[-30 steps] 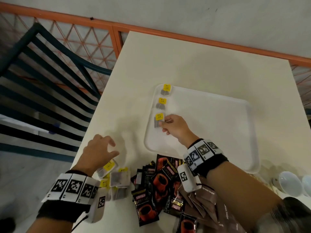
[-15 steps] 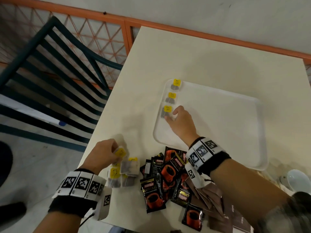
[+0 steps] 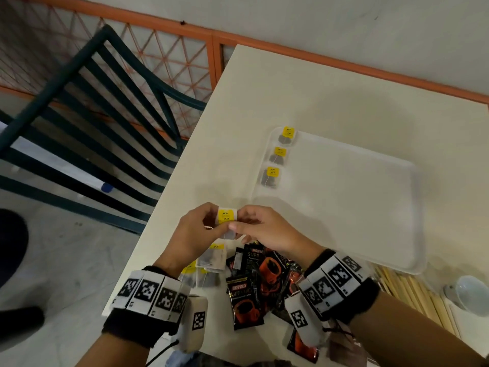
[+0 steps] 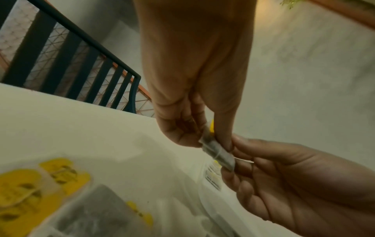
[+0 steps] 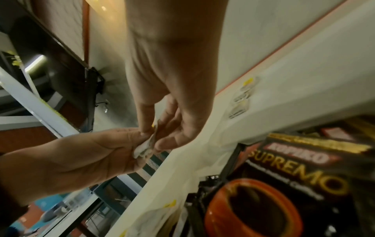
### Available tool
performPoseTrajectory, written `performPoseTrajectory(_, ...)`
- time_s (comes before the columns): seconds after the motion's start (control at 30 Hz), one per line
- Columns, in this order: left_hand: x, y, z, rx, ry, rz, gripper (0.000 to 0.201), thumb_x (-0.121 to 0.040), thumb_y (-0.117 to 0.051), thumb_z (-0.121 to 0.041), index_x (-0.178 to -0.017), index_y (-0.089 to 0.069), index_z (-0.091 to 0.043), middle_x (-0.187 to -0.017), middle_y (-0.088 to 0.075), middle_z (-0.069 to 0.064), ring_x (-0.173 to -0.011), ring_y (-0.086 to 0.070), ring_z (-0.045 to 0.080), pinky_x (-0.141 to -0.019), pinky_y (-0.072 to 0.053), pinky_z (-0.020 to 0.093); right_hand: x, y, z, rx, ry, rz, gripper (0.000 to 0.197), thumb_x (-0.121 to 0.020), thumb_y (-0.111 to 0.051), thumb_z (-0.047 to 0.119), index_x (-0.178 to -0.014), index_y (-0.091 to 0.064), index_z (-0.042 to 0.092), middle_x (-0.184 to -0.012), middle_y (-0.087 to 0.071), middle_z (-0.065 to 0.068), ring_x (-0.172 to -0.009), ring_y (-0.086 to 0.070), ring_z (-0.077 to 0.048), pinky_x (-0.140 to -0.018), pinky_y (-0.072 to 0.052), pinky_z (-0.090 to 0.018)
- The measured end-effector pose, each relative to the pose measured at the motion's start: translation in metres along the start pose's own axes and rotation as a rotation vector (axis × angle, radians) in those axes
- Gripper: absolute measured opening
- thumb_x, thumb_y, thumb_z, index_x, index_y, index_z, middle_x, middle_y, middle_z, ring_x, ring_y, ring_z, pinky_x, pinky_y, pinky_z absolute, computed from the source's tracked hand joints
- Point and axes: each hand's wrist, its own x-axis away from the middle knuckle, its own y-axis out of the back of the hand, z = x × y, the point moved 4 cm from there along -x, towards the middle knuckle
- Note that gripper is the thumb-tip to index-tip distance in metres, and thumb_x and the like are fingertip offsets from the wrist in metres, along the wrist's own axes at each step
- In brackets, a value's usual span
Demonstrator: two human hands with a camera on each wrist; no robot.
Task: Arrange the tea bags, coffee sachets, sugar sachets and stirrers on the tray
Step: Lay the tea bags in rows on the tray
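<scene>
We start at the left of the head view, where our left hand [image 3: 195, 231] is raised above the table [image 3: 330, 102] edge, wrist banded with black-and-white markers, fingers curled in and pinching the left side of a tea bag [image 3: 227, 218]. Moving right, our right hand [image 3: 267, 230] meets it in the lower middle of the frame, thumb and fingers nipped onto the same tea bag from the other side, so both hands have it clamped between them, clear of the table. The bag shows a yellow label up top and a pale paper body below; in the left wrist view it [image 4: 218, 151] looks greyish and slightly crumpled between the fingertips. Below our hands, in the lower middle of the frame, lie more tea bags in a loose heap [image 3: 209, 263], and just right of them the black and orange coffee sachets [image 3: 247, 303]. Further right and up, the white tray [image 3: 370, 207] sits on the table with three tea bags [image 3: 276, 156] lined along its left edge, yellow tags uppermost. At lower right, wooden stirrers [image 3: 412, 295] lie beside the tray's near corner.
</scene>
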Motion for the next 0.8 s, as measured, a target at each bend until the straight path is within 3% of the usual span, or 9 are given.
performPoseTrajectory(0.1, 0.0, -0.006, 0.001, 0.003, -0.011, 0.037, 0.013, -0.079, -0.07, -0.026, -0.083, -0.058, -0.031, -0.078, -0.065, -0.007, -0.07, -0.059, 0.0, -0.064, -0.048, 0.012, 0.003, 0.004, -0.005, -0.072, -0.046, 0.024, 0.01, -0.088, -0.061, 0.012, -0.098, -0.061, 0.01, -0.084, -0.061, 0.001, -0.074, -0.06, -0.008, -0.072, -0.053, -0.024)
performPoseTrajectory(0.17, 0.001, -0.01, 0.001, 0.035, 0.001, 0.064, 0.01, -0.08, -0.069, -0.027, -0.087, -0.061, -0.028, -0.081, -0.066, -0.005, -0.072, -0.06, 0.002, -0.067, -0.049, 0.016, 0.004, 0.006, -0.008, -0.121, -0.064, 0.061, 0.01, -0.087, -0.061, 0.009, -0.097, -0.061, 0.012, -0.088, -0.061, 0.0, -0.078, -0.06, -0.009, -0.075, -0.054, -0.026)
performPoseTrajectory(0.27, 0.001, -0.012, -0.002, 0.081, 0.033, 0.076, 0.019, -0.082, -0.066, -0.031, -0.093, -0.064, -0.017, -0.086, -0.067, 0.005, -0.079, -0.063, 0.016, -0.074, -0.051, 0.031, 0.004, 0.01, -0.008, -0.14, -0.045, 0.093, 0.019, -0.082, -0.065, 0.002, -0.093, -0.061, 0.017, -0.092, -0.063, -0.001, -0.079, -0.063, -0.01, -0.07, -0.055, -0.021)
performPoseTrajectory(0.4, -0.001, -0.011, -0.007, 0.116, 0.045, 0.086, 0.021, -0.084, -0.062, -0.034, -0.092, -0.061, -0.014, -0.087, -0.065, 0.008, -0.076, -0.063, 0.017, -0.076, -0.052, 0.033, -0.001, 0.016, -0.007, -0.118, -0.039, 0.063, 0.019, -0.081, -0.066, 0.001, -0.092, -0.062, 0.016, -0.088, -0.065, -0.002, -0.072, -0.063, -0.009, -0.065, -0.053, -0.019)
performPoseTrajectory(0.47, -0.002, -0.01, -0.004, 0.065, 0.036, 0.073, 0.021, -0.084, -0.062, -0.034, -0.091, -0.06, -0.014, -0.087, -0.064, 0.003, -0.074, -0.061, 0.013, -0.072, -0.049, 0.029, -0.004, 0.023, -0.007, -0.141, -0.033, -0.008, 0.015, -0.082, -0.065, 0.002, -0.09, -0.062, 0.015, -0.085, -0.065, 0.0, -0.071, -0.062, -0.008, -0.065, -0.053, -0.017)
performPoseTrajectory(0.53, -0.003, -0.008, 0.003, -0.014, 0.049, 0.073, 0.022, -0.082, -0.064, -0.035, -0.093, -0.061, -0.017, -0.089, -0.064, -0.002, -0.076, -0.058, 0.01, -0.065, -0.045, 0.016, -0.008, 0.036, -0.01, -0.18, -0.032, -0.119, 0.011, -0.084, -0.063, 0.004, -0.091, -0.062, 0.013, -0.084, -0.065, -0.001, -0.071, -0.061, -0.01, -0.065, -0.051, -0.018)
performPoseTrajectory(0.63, -0.001, -0.009, 0.019, -0.259, 0.051, 0.173, 0.021, -0.08, -0.068, -0.034, -0.094, -0.059, -0.021, -0.095, -0.059, -0.004, -0.083, -0.054, 0.007, -0.063, -0.04, 0.011, -0.012, 0.057, -0.018, -0.118, -0.075, -0.309, 0.013, -0.087, -0.062, 0.01, -0.099, -0.064, 0.008, -0.081, -0.065, -0.001, -0.067, -0.06, -0.01, -0.06, -0.047, -0.015)
performPoseTrajectory(0.7, 0.001, -0.012, 0.029, -0.422, 0.07, 0.271, 0.027, -0.078, -0.07, -0.032, -0.101, -0.059, -0.021, -0.101, -0.054, -0.002, -0.089, -0.051, 0.011, -0.07, -0.039, 0.013, -0.014, 0.067, -0.025, -0.051, -0.111, -0.406, 0.016, -0.087, -0.062, 0.013, -0.101, -0.065, 0.006, -0.076, -0.063, 0.002, -0.062, -0.056, -0.008, -0.051, -0.041, -0.013)
performPoseTrajectory(0.8, 0.002, -0.015, 0.035, -0.535, 0.102, 0.335, 0.03, -0.072, -0.071, -0.024, -0.098, -0.056, -0.024, -0.1, -0.048, -0.003, -0.094, -0.051, 0.016, -0.084, -0.045, 0.028, -0.018, 0.075, -0.033, -0.006, -0.154, -0.505, 0.011, -0.084, -0.066, 0.013, -0.093, -0.062, 0.009, -0.073, -0.061, -0.003, -0.058, -0.052, -0.01, -0.048, -0.037, -0.017)
